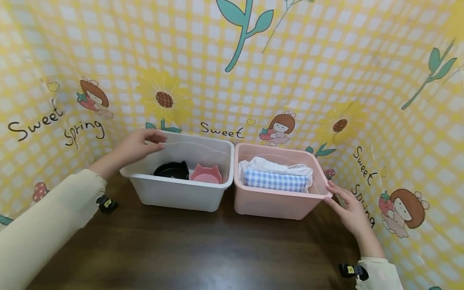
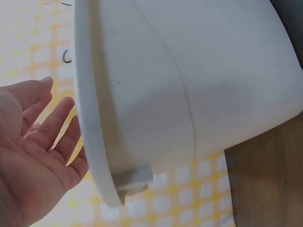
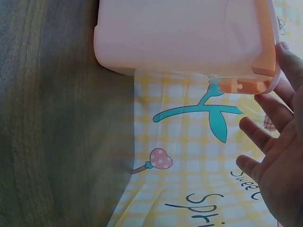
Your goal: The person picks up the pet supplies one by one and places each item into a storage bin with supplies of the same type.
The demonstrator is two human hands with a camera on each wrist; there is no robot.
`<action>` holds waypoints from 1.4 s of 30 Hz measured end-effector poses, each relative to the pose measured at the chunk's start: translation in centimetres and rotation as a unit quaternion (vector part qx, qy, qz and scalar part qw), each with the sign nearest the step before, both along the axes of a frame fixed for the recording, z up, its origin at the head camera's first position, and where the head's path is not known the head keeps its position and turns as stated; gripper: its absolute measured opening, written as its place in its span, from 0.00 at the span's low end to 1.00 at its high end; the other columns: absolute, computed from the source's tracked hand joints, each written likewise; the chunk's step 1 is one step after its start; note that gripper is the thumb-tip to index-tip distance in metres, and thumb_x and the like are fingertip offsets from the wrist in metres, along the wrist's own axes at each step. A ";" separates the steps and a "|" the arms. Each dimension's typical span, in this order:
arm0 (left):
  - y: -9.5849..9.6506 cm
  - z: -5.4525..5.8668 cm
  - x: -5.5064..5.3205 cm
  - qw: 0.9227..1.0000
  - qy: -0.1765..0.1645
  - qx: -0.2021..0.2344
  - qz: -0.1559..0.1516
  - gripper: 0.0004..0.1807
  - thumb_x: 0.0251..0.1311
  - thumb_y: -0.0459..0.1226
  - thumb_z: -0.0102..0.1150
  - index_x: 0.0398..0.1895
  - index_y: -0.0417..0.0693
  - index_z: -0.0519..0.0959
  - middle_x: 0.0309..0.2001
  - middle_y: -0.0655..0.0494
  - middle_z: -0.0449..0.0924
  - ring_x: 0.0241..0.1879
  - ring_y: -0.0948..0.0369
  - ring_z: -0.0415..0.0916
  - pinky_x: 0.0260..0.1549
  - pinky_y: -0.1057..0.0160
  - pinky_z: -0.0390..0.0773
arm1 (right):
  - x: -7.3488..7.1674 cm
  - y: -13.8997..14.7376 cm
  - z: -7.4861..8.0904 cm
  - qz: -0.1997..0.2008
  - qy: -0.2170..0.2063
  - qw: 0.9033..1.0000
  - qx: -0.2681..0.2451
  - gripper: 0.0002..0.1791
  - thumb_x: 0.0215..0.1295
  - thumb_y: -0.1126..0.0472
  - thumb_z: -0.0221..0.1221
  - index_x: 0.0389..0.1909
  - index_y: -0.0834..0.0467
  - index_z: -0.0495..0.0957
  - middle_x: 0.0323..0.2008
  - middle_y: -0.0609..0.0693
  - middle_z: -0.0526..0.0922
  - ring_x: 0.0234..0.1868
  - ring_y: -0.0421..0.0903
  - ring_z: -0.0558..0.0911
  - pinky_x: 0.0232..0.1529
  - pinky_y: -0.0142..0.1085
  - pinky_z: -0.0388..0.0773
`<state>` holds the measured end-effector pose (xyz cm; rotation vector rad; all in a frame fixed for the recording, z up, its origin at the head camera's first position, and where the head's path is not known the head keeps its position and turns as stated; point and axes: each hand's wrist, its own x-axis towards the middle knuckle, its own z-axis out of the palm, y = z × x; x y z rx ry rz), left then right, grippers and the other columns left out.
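Note:
A white bin (image 1: 181,195) stands on the table with a black cat-eared bowl (image 1: 171,170) and a pink cat-eared bowl (image 1: 206,174) inside. My left hand (image 1: 139,144) is at its left end, fingers loosely extended over the rim; in the left wrist view the fingers lie close beside the rim, and contact is unclear. Beside it a pink bin (image 1: 272,203) contains a blue-and-white checked cloth bundle (image 1: 276,180) with white fabric (image 1: 268,164) behind it. My right hand (image 1: 349,209) touches the pink bin's right corner, thumb and fingers fairly straight at the rim (image 3: 274,52).
The dark wooden table (image 1: 217,249) extends in front of both bins. A yellow checked cloth (image 1: 203,92) with printed flowers, figures and lettering rises behind and at both sides. The two bins stand side by side, their rims almost touching.

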<state>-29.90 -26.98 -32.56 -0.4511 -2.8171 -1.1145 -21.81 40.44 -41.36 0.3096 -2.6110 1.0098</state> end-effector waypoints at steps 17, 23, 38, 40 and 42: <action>-3.6 -0.7 6.5 0.995 0.084 -0.017 0.058 0.20 0.71 0.50 0.61 0.58 0.49 0.83 0.61 0.44 0.81 0.57 0.45 0.78 0.50 0.54 0.78 | -0.4 -1.3 0.5 -0.010 0.054 0.998 0.037 0.21 0.71 0.52 0.65 0.61 0.55 0.82 0.69 0.53 0.76 0.68 0.35 0.69 0.62 0.67 0.66; -4.8 -1.4 7.9 0.990 0.132 -0.018 0.052 0.14 0.68 0.41 0.66 0.53 0.48 0.85 0.55 0.44 0.84 0.46 0.81 0.73 0.37 0.81 0.73 | -0.4 -1.5 0.5 -0.019 0.068 0.997 0.041 0.20 0.71 0.53 0.65 0.59 0.56 0.83 0.67 0.55 0.78 0.68 0.41 0.71 0.62 0.67 0.66; -7.3 -2.4 10.4 0.981 0.172 -0.054 0.070 0.13 0.63 0.37 0.71 0.50 0.49 0.86 0.50 0.47 0.86 0.47 0.87 0.63 0.45 0.73 0.65 | 1.0 -2.0 -0.1 -0.045 0.120 0.991 0.039 0.17 0.68 0.57 0.67 0.57 0.53 0.84 0.61 0.55 0.83 0.64 0.35 0.74 0.60 0.15 0.57; -7.6 -2.7 10.7 0.982 0.167 -0.053 0.074 0.13 0.63 0.38 0.71 0.50 0.50 0.86 0.51 0.47 0.86 0.48 0.88 0.62 0.45 0.73 0.65 | 1.1 -2.0 0.1 -0.045 0.125 0.990 0.040 0.18 0.68 0.58 0.68 0.57 0.53 0.84 0.61 0.55 0.83 0.65 0.40 0.75 0.61 0.15 0.56; -7.9 -2.9 11.0 0.982 0.159 -0.055 0.081 0.13 0.64 0.40 0.71 0.51 0.50 0.86 0.52 0.45 0.85 0.48 0.86 0.63 0.45 0.74 0.65 | 1.2 -1.9 0.2 -0.046 0.126 0.990 0.045 0.18 0.69 0.58 0.67 0.58 0.53 0.84 0.61 0.54 0.83 0.65 0.39 0.75 0.63 0.17 0.57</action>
